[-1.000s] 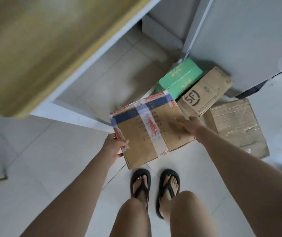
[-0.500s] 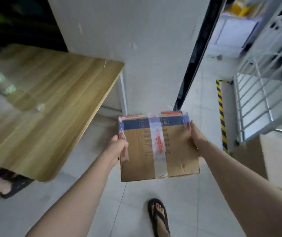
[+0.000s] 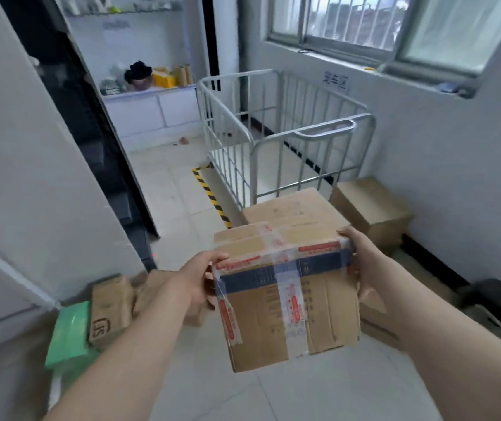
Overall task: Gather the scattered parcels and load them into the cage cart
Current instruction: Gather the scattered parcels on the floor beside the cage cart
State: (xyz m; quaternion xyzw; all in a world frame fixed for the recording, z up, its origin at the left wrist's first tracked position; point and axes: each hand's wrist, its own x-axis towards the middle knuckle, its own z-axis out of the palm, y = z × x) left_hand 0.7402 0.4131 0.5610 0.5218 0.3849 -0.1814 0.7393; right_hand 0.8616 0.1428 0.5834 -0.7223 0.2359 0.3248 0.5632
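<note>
Grips a taped box [image 3: 285, 302] from both sides, left hand [image 3: 199, 279] and right hand [image 3: 363, 262] each curled round an edge, facing the cart [image 3: 273, 138] ahead.

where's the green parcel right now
Head view, lower left: the green parcel lies on the floor, with the SF-marked carton just right of it.

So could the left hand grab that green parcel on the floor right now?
Probably not yet: the left hand grips the taped box together with the right hand. The green parcel lies uncovered on the floor below, so it looks reachable once that hand is free.
</note>
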